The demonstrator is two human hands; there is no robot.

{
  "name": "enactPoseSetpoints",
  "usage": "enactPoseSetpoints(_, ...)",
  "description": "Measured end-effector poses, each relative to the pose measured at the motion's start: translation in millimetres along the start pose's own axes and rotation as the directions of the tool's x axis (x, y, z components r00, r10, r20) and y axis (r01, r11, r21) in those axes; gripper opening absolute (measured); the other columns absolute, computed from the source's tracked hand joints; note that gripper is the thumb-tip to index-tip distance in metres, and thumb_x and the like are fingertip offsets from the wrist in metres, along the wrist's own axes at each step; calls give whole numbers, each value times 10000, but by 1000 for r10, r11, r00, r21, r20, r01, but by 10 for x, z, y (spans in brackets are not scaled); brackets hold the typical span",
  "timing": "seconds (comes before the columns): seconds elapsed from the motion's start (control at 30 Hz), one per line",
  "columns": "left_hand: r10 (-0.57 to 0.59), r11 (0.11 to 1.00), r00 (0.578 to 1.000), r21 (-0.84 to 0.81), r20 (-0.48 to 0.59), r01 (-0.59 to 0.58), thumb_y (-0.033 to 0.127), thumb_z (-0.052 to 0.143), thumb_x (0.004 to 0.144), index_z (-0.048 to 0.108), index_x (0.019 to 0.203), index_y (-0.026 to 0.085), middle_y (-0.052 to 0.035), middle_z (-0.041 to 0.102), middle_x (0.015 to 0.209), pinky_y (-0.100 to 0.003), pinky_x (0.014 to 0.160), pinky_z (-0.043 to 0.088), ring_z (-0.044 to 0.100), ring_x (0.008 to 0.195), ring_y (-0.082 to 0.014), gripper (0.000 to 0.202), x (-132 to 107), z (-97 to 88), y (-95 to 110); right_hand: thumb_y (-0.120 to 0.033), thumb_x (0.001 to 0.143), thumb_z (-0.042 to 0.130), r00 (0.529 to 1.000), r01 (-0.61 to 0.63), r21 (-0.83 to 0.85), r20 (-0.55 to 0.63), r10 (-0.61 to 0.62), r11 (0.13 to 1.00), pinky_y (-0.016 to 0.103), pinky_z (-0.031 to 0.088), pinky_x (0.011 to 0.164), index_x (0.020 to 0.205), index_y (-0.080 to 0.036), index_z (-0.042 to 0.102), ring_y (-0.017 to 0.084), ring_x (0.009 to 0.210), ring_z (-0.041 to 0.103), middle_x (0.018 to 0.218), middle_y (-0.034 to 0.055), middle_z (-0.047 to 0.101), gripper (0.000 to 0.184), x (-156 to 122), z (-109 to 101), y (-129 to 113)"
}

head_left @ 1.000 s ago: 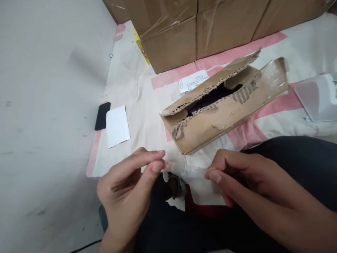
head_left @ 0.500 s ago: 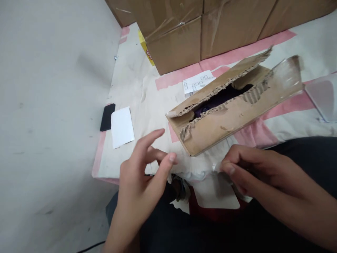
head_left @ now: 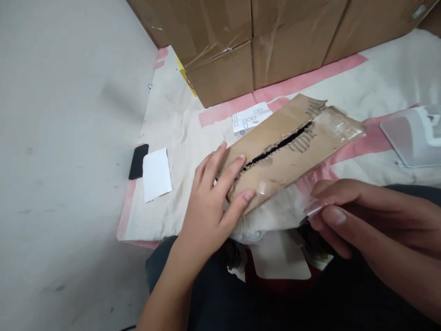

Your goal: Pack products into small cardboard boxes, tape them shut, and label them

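Note:
A small, torn cardboard box (head_left: 272,168) lies at a slant on the cloth, its ragged flaps nearly meeting over a dark narrow gap. My left hand (head_left: 217,197) rests on the box's near left end, fingers spread across the flaps and thumb on the front side. Between the thumb and fingers of my right hand (head_left: 347,211) is a strip of clear tape (head_left: 314,208), pinched just off the box's front edge. Clear tape also covers the box's far right corner. What lies inside the box is hidden apart from darkness in the gap.
Large taped cartons (head_left: 220,76) stand along the back, with a yellow packet (head_left: 186,76) beside them. A printed paper (head_left: 251,116) lies behind the small box. At left are a black phone-like object (head_left: 138,161) and white card (head_left: 157,174); at right, a translucent plastic container (head_left: 409,138).
My left hand has come down onto the box, and its flaps have folded closer together. My right hand has moved slightly right with the tape, which shows more clearly now.

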State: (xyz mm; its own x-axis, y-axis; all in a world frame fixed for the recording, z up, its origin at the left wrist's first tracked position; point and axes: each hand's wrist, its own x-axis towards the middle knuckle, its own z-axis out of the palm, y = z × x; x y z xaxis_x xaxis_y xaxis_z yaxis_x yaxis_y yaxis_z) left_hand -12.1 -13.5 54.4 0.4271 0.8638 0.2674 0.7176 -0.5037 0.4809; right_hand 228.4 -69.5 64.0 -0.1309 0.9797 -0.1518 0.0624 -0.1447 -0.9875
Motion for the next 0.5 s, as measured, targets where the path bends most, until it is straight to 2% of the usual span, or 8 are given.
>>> enactPoseSetpoints(0.13, 49, 993, 999, 109, 9, -50, 590, 480, 1000, 542, 1471, 295, -131, 441, 1538, -536, 1134, 337, 409, 1361, -337, 559, -49, -10, 61, -451, 935, 703, 1000, -10, 56, -13, 11, 998, 280, 496, 500, 911, -311, 732, 127, 579, 565, 1003, 25, 727, 146, 3, -3, -34)
enactPoseSetpoints(0.23, 136, 980, 991, 144, 5, -136, 658, 357, 1007, 640, 1382, 265, -144, 547, 1233, -479, 943, 404, 520, 1132, -300, 613, -72, -28, 131, -450, 917, 727, 998, -17, 93, -50, 22, 996, 263, 527, 498, 877, -314, 749, 89, 545, 579, 1194, 9, 724, 144, 0, 20, -72)
enactPoseSetpoints(0.3, 213, 965, 977, 159, -4, -210, 651, 359, 1009, 687, 1313, 221, -116, 552, 1045, -424, 825, 395, 533, 967, -255, 621, -78, -30, 170, -444, 898, 751, 996, -7, 122, -87, 18, 993, 247, 514, 473, 863, -315, 752, 60, 490, 556, 1199, 0, 731, 134, -8, 42, -98)
enactPoseSetpoints(0.37, 258, 954, 966, 163, -23, -251, 621, 420, 1004, 712, 1252, 191, -87, 536, 937, -393, 767, 378, 514, 869, -226, 577, -77, -22, 192, -422, 886, 770, 994, 14, 126, -113, 0, 992, 221, 474, 439, 827, -302, 747, 35, 450, 520, 1146, -4, 750, 135, -15, 64, -118)
enactPoseSetpoints(0.43, 258, 961, 965, 121, -52, -250, 556, 492, 998, 725, 1200, 191, -66, 523, 892, -379, 752, 381, 511, 839, -212, 478, -71, -5, 195, -394, 885, 775, 993, 28, 110, -121, -15, 994, 209, 457, 433, 794, -278, 741, 31, 450, 512, 1107, 8, 763, 151, -19, 85, -131)
enactPoseSetpoints(0.5, 211, 977, 974, 61, -79, -206, 493, 542, 990, 707, 1219, 196, -60, 527, 909, -369, 764, 399, 523, 857, -207, 410, -63, 15, 186, -391, 873, 785, 993, 26, 101, -116, -15, 995, 219, 507, 481, 761, -262, 733, 59, 506, 574, 1094, 20, 766, 179, -20, 106, -135)
